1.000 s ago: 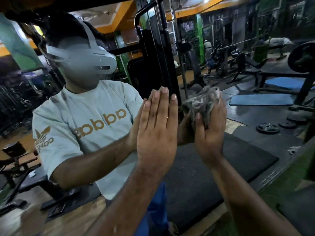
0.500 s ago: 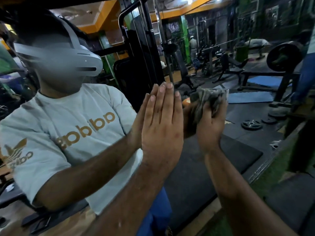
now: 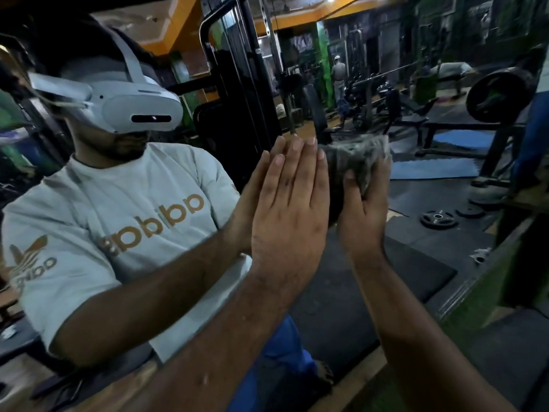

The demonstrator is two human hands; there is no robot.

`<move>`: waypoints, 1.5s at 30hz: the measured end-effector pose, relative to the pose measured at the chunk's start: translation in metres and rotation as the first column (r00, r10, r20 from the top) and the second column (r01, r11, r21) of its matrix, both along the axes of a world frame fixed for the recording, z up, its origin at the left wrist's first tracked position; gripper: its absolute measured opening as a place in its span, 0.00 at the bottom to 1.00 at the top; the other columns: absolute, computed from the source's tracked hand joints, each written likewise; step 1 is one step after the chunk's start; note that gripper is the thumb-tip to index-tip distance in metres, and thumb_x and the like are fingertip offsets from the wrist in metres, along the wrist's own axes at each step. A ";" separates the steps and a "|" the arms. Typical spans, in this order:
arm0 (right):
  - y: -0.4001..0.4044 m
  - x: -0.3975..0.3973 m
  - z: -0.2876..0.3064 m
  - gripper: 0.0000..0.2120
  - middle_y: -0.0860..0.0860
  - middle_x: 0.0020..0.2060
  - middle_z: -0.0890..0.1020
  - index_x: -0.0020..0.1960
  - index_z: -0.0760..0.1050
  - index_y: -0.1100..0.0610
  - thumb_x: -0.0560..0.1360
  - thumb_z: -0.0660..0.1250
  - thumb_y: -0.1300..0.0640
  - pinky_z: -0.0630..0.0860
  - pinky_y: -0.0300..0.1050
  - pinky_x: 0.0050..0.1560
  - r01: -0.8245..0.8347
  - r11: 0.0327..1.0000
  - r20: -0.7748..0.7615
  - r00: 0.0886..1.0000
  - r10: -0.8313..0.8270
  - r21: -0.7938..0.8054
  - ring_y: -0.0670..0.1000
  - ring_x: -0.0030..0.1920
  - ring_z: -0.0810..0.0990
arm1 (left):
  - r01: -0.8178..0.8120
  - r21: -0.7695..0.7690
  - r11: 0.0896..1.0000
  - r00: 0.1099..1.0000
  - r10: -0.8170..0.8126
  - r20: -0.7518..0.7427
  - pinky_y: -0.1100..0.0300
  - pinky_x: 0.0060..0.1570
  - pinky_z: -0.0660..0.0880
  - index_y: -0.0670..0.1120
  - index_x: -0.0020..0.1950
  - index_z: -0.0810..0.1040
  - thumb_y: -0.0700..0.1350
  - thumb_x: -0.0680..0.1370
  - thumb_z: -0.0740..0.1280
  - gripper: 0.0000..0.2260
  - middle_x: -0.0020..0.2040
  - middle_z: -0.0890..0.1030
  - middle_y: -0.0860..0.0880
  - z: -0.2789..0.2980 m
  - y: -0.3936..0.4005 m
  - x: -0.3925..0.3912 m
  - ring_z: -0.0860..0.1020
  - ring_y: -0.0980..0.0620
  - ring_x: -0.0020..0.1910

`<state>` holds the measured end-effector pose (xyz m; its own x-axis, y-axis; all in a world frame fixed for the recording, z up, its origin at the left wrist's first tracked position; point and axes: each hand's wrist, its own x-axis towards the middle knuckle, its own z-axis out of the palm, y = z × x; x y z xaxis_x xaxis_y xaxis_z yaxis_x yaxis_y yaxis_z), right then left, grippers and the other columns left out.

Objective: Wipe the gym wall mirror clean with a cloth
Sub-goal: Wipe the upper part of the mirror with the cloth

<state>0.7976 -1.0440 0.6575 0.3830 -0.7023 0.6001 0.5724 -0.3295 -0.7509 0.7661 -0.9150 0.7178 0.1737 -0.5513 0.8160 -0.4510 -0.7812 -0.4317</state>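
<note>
The wall mirror (image 3: 386,286) fills most of the view and reflects the gym and a person in a grey T-shirt with a white headset. My left hand (image 3: 289,215) lies flat on the glass with its fingers straight and pointing up. Just to its right, my right hand (image 3: 364,209) grips a bunched grey cloth (image 3: 355,154) and presses it against the mirror. The cloth is blurred by motion. Both forearms reach in from the lower edge.
The mirror's metal lower edge (image 3: 463,289) runs diagonally at the right, with a green wall strip (image 3: 490,295) beyond it. The reflection shows a black cable machine (image 3: 237,93), benches, a loaded barbell (image 3: 496,96), weight plates (image 3: 438,220) on black mats, and distant people.
The cloth hand has slid a little left and up on the glass, close beside the flat left hand. The view has swung slightly, moving the reflection right again.
</note>
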 end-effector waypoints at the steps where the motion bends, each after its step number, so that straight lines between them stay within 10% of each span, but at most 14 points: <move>1: -0.012 0.000 0.006 0.30 0.53 0.83 0.61 0.83 0.60 0.58 0.84 0.60 0.50 0.57 0.66 0.81 -0.008 0.995 0.032 0.999 0.011 -0.095 0.56 0.84 0.55 | -0.008 0.005 1.000 1.000 0.008 0.003 0.48 0.80 0.48 0.38 0.80 0.60 0.43 0.83 0.55 0.25 0.80 0.59 0.39 0.003 -0.012 0.002 0.56 0.41 0.81; 5: -0.057 0.005 -0.017 0.29 0.60 0.82 0.60 0.82 0.61 0.63 0.81 0.59 0.61 0.57 0.69 0.79 0.131 0.908 0.039 0.991 -0.125 -0.398 0.60 0.84 0.55 | -0.059 0.034 0.998 0.998 0.060 -0.026 0.47 0.80 0.42 0.38 0.81 0.56 0.44 0.83 0.55 0.27 0.82 0.54 0.38 0.006 -0.050 0.009 0.51 0.40 0.81; 10: -0.091 0.012 -0.003 0.36 0.51 0.83 0.60 0.84 0.56 0.54 0.81 0.57 0.41 0.57 0.63 0.81 -0.033 0.998 -0.076 0.996 0.037 0.055 0.52 0.84 0.55 | -0.037 0.086 0.996 0.998 0.042 -0.056 0.47 0.80 0.44 0.38 0.81 0.57 0.41 0.81 0.47 0.27 0.81 0.57 0.38 0.003 -0.088 0.011 0.54 0.41 0.81; 16: -0.135 0.016 -0.015 0.33 0.60 0.84 0.55 0.84 0.54 0.62 0.80 0.54 0.55 0.50 0.65 0.83 0.091 0.900 -0.045 0.992 -0.122 -0.427 0.58 0.85 0.48 | -0.091 0.073 0.993 0.994 0.095 -0.053 0.47 0.79 0.43 0.38 0.81 0.54 0.43 0.82 0.50 0.27 0.82 0.54 0.38 0.009 -0.136 0.022 0.51 0.40 0.81; 21: -0.165 0.021 -0.018 0.37 0.56 0.85 0.52 0.85 0.50 0.58 0.81 0.51 0.43 0.49 0.63 0.83 0.061 0.994 -0.195 0.978 -0.078 -0.090 0.55 0.85 0.46 | -0.073 0.091 0.993 0.995 0.079 -0.060 0.47 0.80 0.46 0.38 0.81 0.57 0.43 0.81 0.51 0.27 0.81 0.57 0.38 0.001 -0.176 0.030 0.54 0.41 0.81; 27: -0.189 0.030 -0.022 0.32 0.65 0.83 0.53 0.83 0.50 0.60 0.83 0.53 0.48 0.48 0.64 0.83 0.147 0.891 -0.035 0.983 -0.179 -0.430 0.63 0.84 0.48 | -0.054 0.021 0.998 0.995 0.056 -0.084 0.46 0.80 0.50 0.38 0.80 0.58 0.44 0.83 0.56 0.26 0.81 0.57 0.38 -0.007 -0.200 0.038 0.54 0.40 0.81; 33: -0.217 0.042 -0.011 0.37 0.55 0.85 0.51 0.85 0.50 0.56 0.82 0.53 0.42 0.47 0.61 0.83 0.117 0.993 -0.198 0.974 -0.111 0.019 0.54 0.85 0.45 | -0.025 0.080 0.996 0.998 0.029 -0.053 0.48 0.80 0.44 0.38 0.80 0.60 0.42 0.82 0.50 0.25 0.81 0.59 0.39 -0.009 -0.216 0.043 0.55 0.41 0.81; 39: -0.245 0.040 -0.023 0.33 0.59 0.84 0.51 0.85 0.50 0.62 0.86 0.55 0.48 0.50 0.61 0.83 0.157 0.907 -0.129 0.966 -0.223 -0.392 0.56 0.85 0.47 | 0.017 -0.004 1.000 0.998 -0.018 -0.065 0.47 0.80 0.46 0.37 0.80 0.59 0.42 0.83 0.54 0.25 0.80 0.60 0.38 -0.013 -0.235 0.051 0.56 0.41 0.81; 45: -0.258 0.045 -0.007 0.35 0.54 0.85 0.51 0.85 0.50 0.56 0.83 0.54 0.44 0.48 0.59 0.84 0.102 0.995 -0.236 0.967 -0.099 0.000 0.52 0.85 0.45 | -0.004 -0.012 1.000 0.999 0.004 -0.047 0.47 0.79 0.41 0.37 0.80 0.60 0.42 0.83 0.58 0.25 0.80 0.60 0.38 -0.015 -0.260 0.052 0.56 0.41 0.81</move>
